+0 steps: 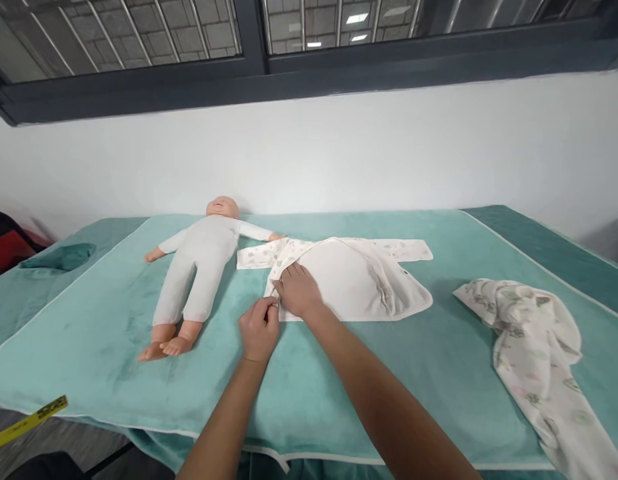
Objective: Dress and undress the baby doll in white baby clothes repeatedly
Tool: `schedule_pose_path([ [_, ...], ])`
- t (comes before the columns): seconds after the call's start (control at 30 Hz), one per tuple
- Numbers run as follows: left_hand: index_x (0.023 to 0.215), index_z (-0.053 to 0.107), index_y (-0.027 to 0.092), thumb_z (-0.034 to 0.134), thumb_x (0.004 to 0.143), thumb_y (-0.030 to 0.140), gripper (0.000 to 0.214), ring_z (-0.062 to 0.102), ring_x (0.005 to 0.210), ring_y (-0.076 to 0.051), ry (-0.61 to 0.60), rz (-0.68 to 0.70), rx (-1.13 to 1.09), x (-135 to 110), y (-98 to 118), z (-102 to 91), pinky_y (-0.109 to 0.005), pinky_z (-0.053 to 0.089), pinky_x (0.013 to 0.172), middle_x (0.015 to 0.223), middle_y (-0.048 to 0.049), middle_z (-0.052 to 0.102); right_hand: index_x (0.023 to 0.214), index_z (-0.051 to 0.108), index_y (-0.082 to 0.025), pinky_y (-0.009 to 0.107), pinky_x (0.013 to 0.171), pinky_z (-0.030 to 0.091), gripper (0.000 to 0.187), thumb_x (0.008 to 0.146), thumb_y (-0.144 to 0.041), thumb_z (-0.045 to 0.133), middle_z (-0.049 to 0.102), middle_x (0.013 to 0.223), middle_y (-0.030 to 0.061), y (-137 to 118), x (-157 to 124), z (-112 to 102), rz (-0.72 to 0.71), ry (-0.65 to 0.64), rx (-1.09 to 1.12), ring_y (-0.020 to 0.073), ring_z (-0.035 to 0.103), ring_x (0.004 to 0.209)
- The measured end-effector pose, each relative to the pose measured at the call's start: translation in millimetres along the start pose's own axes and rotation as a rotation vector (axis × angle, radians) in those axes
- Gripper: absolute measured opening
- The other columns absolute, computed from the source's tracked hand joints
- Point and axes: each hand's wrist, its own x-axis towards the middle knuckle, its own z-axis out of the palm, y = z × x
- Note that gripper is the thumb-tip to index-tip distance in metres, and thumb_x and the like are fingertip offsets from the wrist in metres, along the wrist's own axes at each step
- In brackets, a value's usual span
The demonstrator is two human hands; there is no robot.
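Observation:
A white printed baby shirt [349,280] lies spread on the bed cover, its sleeves out to both sides and its front unfastened, showing the plain white inside. My left hand [259,325] is closed in a pinch on the shirt's left side edge. Flat over the same left side rests my right hand [299,290], its fingers stretched on the fabric and its thumb pointing toward my left hand. Left of the shirt, a baby doll [203,257] in a white body suit lies on its back. One doll hand is close to the shirt's left sleeve.
Printed baby clothing [533,353] lies crumpled on the right. A green cover [113,300] with white piping spans the bed against a white wall [309,160]. Yellow tape [29,421] shows at lower left, and a red and black item [9,247] sits at the left edge.

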Motion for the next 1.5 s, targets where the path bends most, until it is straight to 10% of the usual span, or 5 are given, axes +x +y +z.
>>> schedule_pose_path([
  [0.2,0.083,0.066,0.018,0.043,0.082,0.009,0.025,0.063,0.061,-0.012,-0.028,-0.064,0.002,-2.0,-2.2,-0.3,-0.022,0.047,0.062,0.069,-0.0001,0.070,0.145,0.039,-0.001,0.046,0.115,0.021,0.059,0.101,-0.039,0.029,0.035,0.155,0.0222,3.5,0.2,1.7,0.157,0.050,-0.013,0.0292,0.025,0.146],
  [0.5,0.084,0.066,0.018,0.044,0.084,0.011,0.023,0.068,0.073,-0.014,-0.043,-0.074,-0.049,-0.6,-2.6,1.4,-0.024,0.051,0.071,0.081,-0.0025,0.074,0.114,0.062,-0.016,0.033,0.107,0.034,0.033,0.100,-0.035,0.040,0.063,0.126,0.0106,-4.7,-10.6,-7.5,-0.222,-0.049,0.065,0.0206,0.051,0.122],
  [0.83,0.082,0.067,0.017,0.044,0.080,0.008,0.025,0.063,0.061,-0.013,-0.027,-0.102,-0.029,-0.1,-2.4,-0.8,-0.023,0.048,0.064,0.067,0.0000,0.069,0.149,0.037,-0.006,0.042,0.118,0.020,0.063,0.101,-0.045,0.025,0.029,0.159,0.0147,39.1,-20.8,-5.4,0.043,-0.017,-0.021,0.0259,0.023,0.148],
  [1.2,0.082,0.068,0.018,0.043,0.080,0.012,0.026,0.060,0.059,-0.013,-0.043,-0.200,-0.056,-1.0,-3.9,-2.0,-0.024,0.047,0.062,0.065,0.0000,0.067,0.151,0.033,-0.005,0.042,0.119,0.020,0.068,0.100,-0.049,0.021,0.027,0.160,0.0146,124.1,-48.5,-36.0,0.193,-0.058,-0.177,0.0228,0.020,0.150],
  [1.5,0.084,0.068,0.018,0.043,0.082,0.012,0.025,0.063,0.063,-0.013,-0.055,-0.160,-0.066,-0.5,-4.7,-0.3,-0.024,0.048,0.064,0.069,-0.0005,0.069,0.149,0.037,-0.006,0.042,0.119,0.021,0.065,0.100,-0.046,0.022,0.028,0.160,0.0139,120.4,-66.0,-37.1,0.176,-0.038,-0.230,0.0239,0.024,0.148],
])
